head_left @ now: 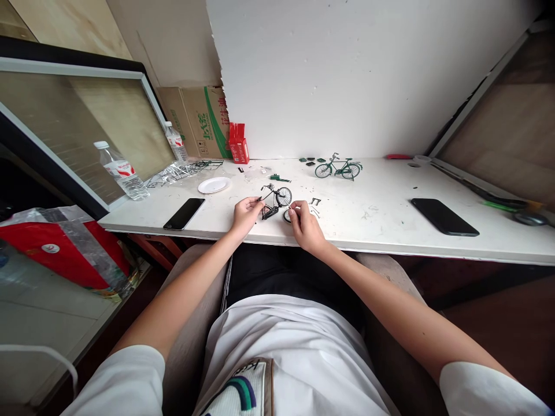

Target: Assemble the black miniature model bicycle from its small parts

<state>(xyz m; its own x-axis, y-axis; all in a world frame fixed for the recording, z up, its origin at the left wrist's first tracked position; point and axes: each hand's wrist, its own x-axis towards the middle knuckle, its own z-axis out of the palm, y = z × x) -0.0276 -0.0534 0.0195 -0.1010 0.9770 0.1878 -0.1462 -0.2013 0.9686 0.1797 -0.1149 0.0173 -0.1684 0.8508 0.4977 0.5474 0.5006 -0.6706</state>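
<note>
My left hand (248, 215) pinches the side of a small black model bicycle (269, 212), holding it tilted just above the table's front edge. The bicycle's front wheel (284, 197) points away from me and to the right. My right hand (307, 224) is closed in a pinch close to the bicycle, with what looks like a thin pale stick at its fingertips. Partly hidden by the right fingers is another spoked wheel (287, 216); whether it is attached cannot be seen. Small dark parts (315, 202) lie just beyond the right hand.
A green model bicycle (338, 169) stands toward the back of the white table (373, 219). Phones lie at left (184, 214) and right (444, 217). A white plate (214, 185), green part (280, 178), red box (239, 143) and water bottles (122, 171) sit behind and left.
</note>
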